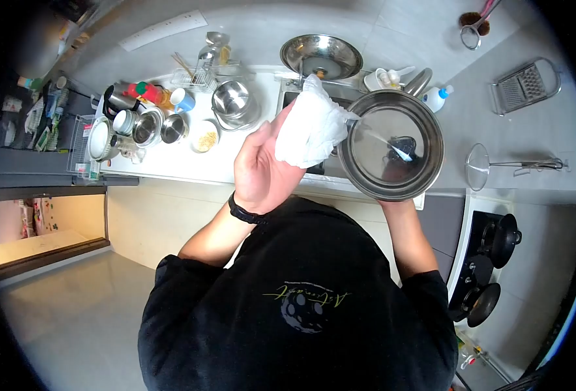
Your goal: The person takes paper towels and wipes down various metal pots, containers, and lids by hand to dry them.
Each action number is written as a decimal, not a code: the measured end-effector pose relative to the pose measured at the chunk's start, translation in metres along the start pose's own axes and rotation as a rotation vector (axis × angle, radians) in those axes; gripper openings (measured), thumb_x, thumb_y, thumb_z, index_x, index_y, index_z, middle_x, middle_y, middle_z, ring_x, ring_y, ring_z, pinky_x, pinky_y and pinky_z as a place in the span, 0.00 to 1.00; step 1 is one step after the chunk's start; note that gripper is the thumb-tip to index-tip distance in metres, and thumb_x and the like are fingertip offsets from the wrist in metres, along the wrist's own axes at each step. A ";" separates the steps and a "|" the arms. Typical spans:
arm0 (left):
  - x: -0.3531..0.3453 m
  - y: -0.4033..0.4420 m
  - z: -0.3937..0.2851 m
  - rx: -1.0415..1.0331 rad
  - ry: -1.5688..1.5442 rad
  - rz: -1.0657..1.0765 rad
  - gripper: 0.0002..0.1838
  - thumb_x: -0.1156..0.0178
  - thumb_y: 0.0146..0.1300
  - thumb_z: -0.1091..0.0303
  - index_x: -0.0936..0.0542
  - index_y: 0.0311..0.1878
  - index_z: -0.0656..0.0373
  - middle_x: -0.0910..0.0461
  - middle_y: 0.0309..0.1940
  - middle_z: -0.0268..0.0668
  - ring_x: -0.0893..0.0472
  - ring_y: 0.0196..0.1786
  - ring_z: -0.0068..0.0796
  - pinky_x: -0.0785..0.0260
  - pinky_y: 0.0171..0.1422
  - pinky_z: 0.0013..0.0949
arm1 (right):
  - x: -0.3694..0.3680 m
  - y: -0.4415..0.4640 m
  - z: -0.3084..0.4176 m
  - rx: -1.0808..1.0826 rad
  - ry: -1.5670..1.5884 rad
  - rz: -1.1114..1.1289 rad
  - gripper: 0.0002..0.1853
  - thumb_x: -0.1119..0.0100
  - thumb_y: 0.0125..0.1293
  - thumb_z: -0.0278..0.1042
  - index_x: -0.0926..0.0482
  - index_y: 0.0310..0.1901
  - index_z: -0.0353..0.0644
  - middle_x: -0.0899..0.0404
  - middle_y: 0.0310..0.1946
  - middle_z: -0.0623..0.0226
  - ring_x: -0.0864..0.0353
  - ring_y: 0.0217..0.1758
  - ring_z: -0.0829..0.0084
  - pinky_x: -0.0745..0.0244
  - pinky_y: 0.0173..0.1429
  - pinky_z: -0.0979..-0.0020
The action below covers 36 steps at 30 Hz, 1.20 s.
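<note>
A crumpled white paper towel or cloth (312, 125) lies against the palm and fingers of my left hand (262, 159), whose thumb points up beside it. The fingertips are hidden behind the white material. To its right, a round steel pot (392, 143) is tilted so that its shiny inside faces me. My right hand (397, 206) supports this pot from below and behind, and its fingers are mostly hidden by the pot. The white material reaches close to the pot's left rim. Behind both hands is the sink (316, 171), partly covered.
Steel bowls (232, 99), a bowl of yellowish food (204, 137), a blue cup (183, 100) and bottles (149, 92) stand on the left counter. A large steel basin (321, 55) leans behind the sink. A soap bottle (435, 98) and a stove (475, 267) are at the right.
</note>
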State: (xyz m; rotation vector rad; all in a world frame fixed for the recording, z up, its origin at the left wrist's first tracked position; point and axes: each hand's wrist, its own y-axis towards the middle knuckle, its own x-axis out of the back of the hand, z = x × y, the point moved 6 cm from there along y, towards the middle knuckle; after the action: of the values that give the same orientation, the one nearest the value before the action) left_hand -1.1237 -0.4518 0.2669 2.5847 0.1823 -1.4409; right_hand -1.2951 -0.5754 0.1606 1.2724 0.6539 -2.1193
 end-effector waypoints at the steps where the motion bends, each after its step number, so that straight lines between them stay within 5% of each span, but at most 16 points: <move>1: 0.000 0.000 -0.001 0.001 0.004 0.000 0.40 0.63 0.78 0.47 0.51 0.82 0.67 0.44 0.81 0.47 0.43 0.83 0.45 0.56 0.86 0.49 | -0.001 0.003 -0.001 -0.002 -0.010 0.008 0.54 0.64 0.66 0.85 0.43 0.79 0.45 0.38 0.77 0.56 0.37 0.78 0.53 0.39 0.79 0.45; 4: 0.010 -0.004 -0.003 -0.013 0.016 -0.031 0.40 0.62 0.78 0.47 0.49 0.81 0.68 0.42 0.80 0.48 0.41 0.82 0.44 0.54 0.85 0.49 | -0.005 0.009 -0.002 -0.005 -0.020 0.035 0.54 0.64 0.66 0.85 0.43 0.79 0.45 0.38 0.76 0.56 0.37 0.77 0.53 0.39 0.79 0.45; 7: 0.008 -0.006 -0.022 -0.350 0.397 0.071 0.39 0.58 0.78 0.43 0.41 0.79 0.64 0.36 0.77 0.45 0.37 0.80 0.44 0.50 0.84 0.50 | -0.006 0.011 -0.001 0.021 -0.029 0.071 0.54 0.64 0.66 0.85 0.43 0.79 0.45 0.38 0.76 0.56 0.36 0.77 0.53 0.39 0.79 0.45; 9: -0.019 -0.008 -0.031 -0.470 1.007 0.099 0.45 0.56 0.74 0.34 0.38 0.78 0.66 0.33 0.75 0.45 0.33 0.77 0.46 0.45 0.81 0.52 | -0.004 0.008 -0.001 0.075 -0.019 0.115 0.54 0.65 0.66 0.85 0.43 0.79 0.45 0.38 0.76 0.56 0.36 0.77 0.53 0.39 0.79 0.45; 11: -0.067 0.003 -0.032 -0.555 1.701 0.491 0.49 0.34 0.58 0.33 0.28 0.73 0.63 0.32 0.74 0.49 0.30 0.74 0.52 0.38 0.76 0.52 | -0.015 0.001 -0.003 0.122 -0.008 0.141 0.54 0.65 0.66 0.85 0.43 0.79 0.45 0.38 0.76 0.55 0.36 0.77 0.53 0.39 0.79 0.45; 12: -0.083 0.006 -0.015 -0.560 1.883 0.606 0.54 0.31 0.50 0.32 0.29 0.73 0.62 0.30 0.73 0.46 0.33 0.77 0.50 0.39 0.77 0.53 | -0.052 -0.012 0.002 0.095 -0.189 -0.110 0.54 0.66 0.66 0.85 0.42 0.79 0.45 0.38 0.76 0.55 0.37 0.78 0.53 0.40 0.79 0.46; 13: -0.095 0.011 0.001 -0.519 2.032 0.653 0.57 0.34 0.50 0.28 0.31 0.73 0.66 0.31 0.72 0.50 0.37 0.79 0.49 0.40 0.78 0.51 | -0.061 -0.007 -0.005 0.035 0.220 0.270 0.55 0.66 0.66 0.85 0.43 0.79 0.44 0.38 0.76 0.55 0.37 0.78 0.53 0.39 0.79 0.47; 16: -0.078 0.020 0.027 -0.328 2.140 0.706 0.64 0.41 0.54 0.21 0.38 0.75 0.74 0.35 0.74 0.60 0.39 0.80 0.53 0.35 0.76 0.46 | -0.077 -0.011 -0.010 -0.028 0.449 0.499 0.54 0.65 0.66 0.84 0.42 0.79 0.44 0.38 0.76 0.55 0.38 0.79 0.53 0.39 0.78 0.48; 19: -0.074 0.022 0.036 -0.075 2.161 0.720 0.63 0.42 0.55 0.20 0.36 0.73 0.75 0.35 0.73 0.60 0.36 0.79 0.52 0.32 0.74 0.44 | -0.044 -0.003 0.000 0.112 -0.237 -0.096 0.53 0.64 0.66 0.83 0.40 0.78 0.43 0.36 0.75 0.53 0.36 0.77 0.53 0.37 0.78 0.50; 21: -0.073 0.020 0.039 -0.121 2.194 0.779 0.62 0.43 0.55 0.20 0.34 0.72 0.74 0.34 0.73 0.58 0.35 0.78 0.52 0.30 0.72 0.45 | -0.046 -0.002 0.007 0.108 0.188 0.456 0.50 0.65 0.69 0.79 0.40 0.77 0.42 0.33 0.73 0.52 0.32 0.74 0.54 0.36 0.77 0.52; 24: -0.077 0.016 0.047 -0.218 1.928 1.099 0.56 0.38 0.56 0.25 0.31 0.71 0.70 0.34 0.76 0.51 0.35 0.78 0.49 0.36 0.77 0.45 | -0.033 -0.003 0.003 0.094 0.265 0.402 0.49 0.64 0.70 0.79 0.38 0.75 0.40 0.28 0.68 0.53 0.26 0.68 0.56 0.31 0.73 0.53; 27: -0.078 0.020 0.049 -0.286 1.950 1.120 0.55 0.36 0.56 0.28 0.31 0.71 0.70 0.37 0.77 0.49 0.36 0.79 0.48 0.40 0.80 0.47 | -0.028 -0.005 -0.003 -0.024 0.399 0.366 0.49 0.61 0.68 0.79 0.35 0.73 0.39 0.26 0.64 0.54 0.24 0.65 0.56 0.28 0.69 0.53; 33: -0.085 0.024 0.051 -0.419 2.172 0.912 0.63 0.35 0.49 0.25 0.35 0.73 0.73 0.36 0.75 0.54 0.40 0.80 0.50 0.47 0.83 0.47 | -0.044 -0.013 0.004 -0.018 0.475 0.340 0.45 0.65 0.73 0.73 0.37 0.75 0.40 0.30 0.70 0.53 0.28 0.71 0.55 0.34 0.75 0.53; 36: -0.074 0.028 0.053 -0.412 2.459 0.769 0.58 0.35 0.51 0.27 0.29 0.68 0.76 0.27 0.68 0.55 0.32 0.75 0.47 0.44 0.82 0.45 | -0.049 -0.015 0.015 0.029 0.272 0.371 0.45 0.67 0.73 0.72 0.38 0.76 0.39 0.31 0.72 0.52 0.29 0.73 0.54 0.34 0.75 0.52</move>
State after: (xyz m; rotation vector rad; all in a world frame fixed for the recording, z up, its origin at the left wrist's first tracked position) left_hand -1.2006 -0.4921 0.3050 1.8433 -0.2105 1.9086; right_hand -1.2964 -0.5635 0.2122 1.5790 0.4531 -1.6773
